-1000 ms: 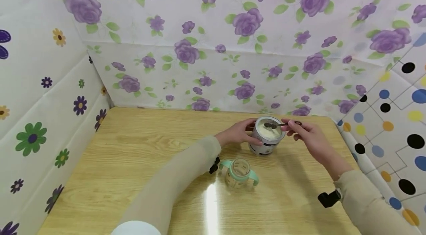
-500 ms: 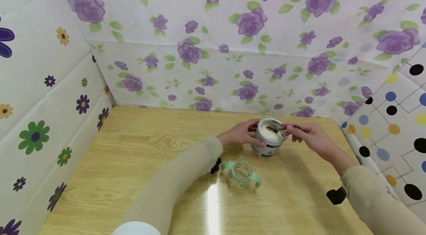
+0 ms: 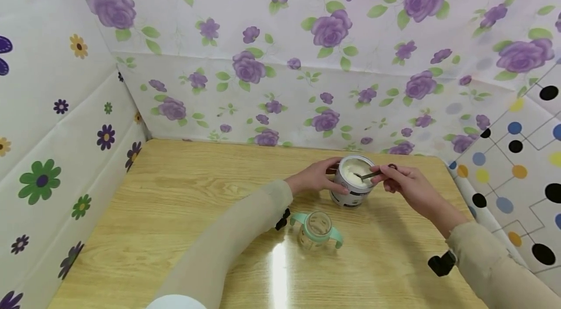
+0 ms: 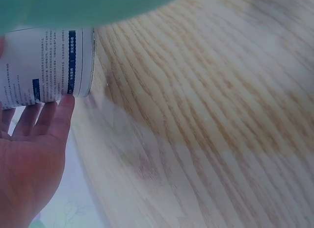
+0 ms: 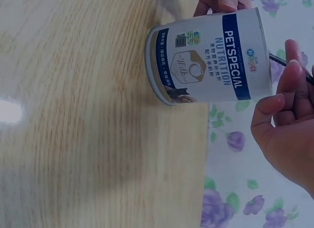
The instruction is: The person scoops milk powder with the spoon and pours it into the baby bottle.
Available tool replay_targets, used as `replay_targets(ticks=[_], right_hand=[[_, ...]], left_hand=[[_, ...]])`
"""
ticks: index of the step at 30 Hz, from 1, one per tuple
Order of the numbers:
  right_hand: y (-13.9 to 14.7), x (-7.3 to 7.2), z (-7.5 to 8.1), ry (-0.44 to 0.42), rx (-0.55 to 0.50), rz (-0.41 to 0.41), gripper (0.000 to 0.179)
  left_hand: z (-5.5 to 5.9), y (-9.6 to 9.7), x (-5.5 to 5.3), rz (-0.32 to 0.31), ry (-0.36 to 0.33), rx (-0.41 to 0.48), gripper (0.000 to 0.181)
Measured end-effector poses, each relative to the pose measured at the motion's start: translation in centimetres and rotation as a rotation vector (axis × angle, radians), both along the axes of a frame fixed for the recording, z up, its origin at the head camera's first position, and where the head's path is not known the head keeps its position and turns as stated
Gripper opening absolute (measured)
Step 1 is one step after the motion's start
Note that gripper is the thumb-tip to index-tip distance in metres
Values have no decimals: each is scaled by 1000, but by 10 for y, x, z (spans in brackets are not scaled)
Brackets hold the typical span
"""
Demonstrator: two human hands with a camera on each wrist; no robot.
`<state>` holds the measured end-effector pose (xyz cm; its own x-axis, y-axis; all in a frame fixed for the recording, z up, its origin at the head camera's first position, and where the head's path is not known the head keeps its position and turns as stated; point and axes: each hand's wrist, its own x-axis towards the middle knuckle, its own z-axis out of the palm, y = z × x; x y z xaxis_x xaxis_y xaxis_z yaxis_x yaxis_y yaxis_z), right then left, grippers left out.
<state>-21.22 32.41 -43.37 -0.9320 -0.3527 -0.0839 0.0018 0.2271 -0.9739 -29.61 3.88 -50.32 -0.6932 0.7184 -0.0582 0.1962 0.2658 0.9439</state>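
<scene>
On the table stands an open white can of milk powder [image 3: 350, 196], labelled PETSPECIAL NUTRITION in the right wrist view. My left hand [image 3: 321, 176] grips its side, fingers behind and thumb in front; the left wrist view shows the fingers [image 4: 44, 117] against the label. My right hand [image 3: 407, 185] pinches the handle of a dark spoon [image 3: 372, 173] above the can's right rim. The spoon tilts down into the pale powder [image 3: 352, 171], and its bowl is mostly hidden there. Nearer me stands a lidless clear baby bottle [image 3: 319, 231] with two mint-green handles.
The wooden table [image 3: 197, 192] meets a wall hung with purple-flower cloth [image 3: 245, 68]. Dotted cloth [image 3: 504, 172] covers the right side, flowered cloth [image 3: 39, 129] the left. A blurred green shape [image 4: 88, 7] fills the top of the left wrist view.
The spoon's bowl, earlier visible over the powder, has dipped into it, and the handle now slants more steeply. My left hand keeps its grip on the can. The bottle has not moved.
</scene>
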Motion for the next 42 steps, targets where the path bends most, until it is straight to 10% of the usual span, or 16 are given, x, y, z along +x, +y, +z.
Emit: replay_targets(ticks=[17,42], right_hand=[[2,-1,-21,-417,-619,-118,43],[1,8,-27,-390,-824,-143,49]], left_hand=[[1,-2,0,0,-1,9,93],[0,-1,-2,-20,5,5,92]])
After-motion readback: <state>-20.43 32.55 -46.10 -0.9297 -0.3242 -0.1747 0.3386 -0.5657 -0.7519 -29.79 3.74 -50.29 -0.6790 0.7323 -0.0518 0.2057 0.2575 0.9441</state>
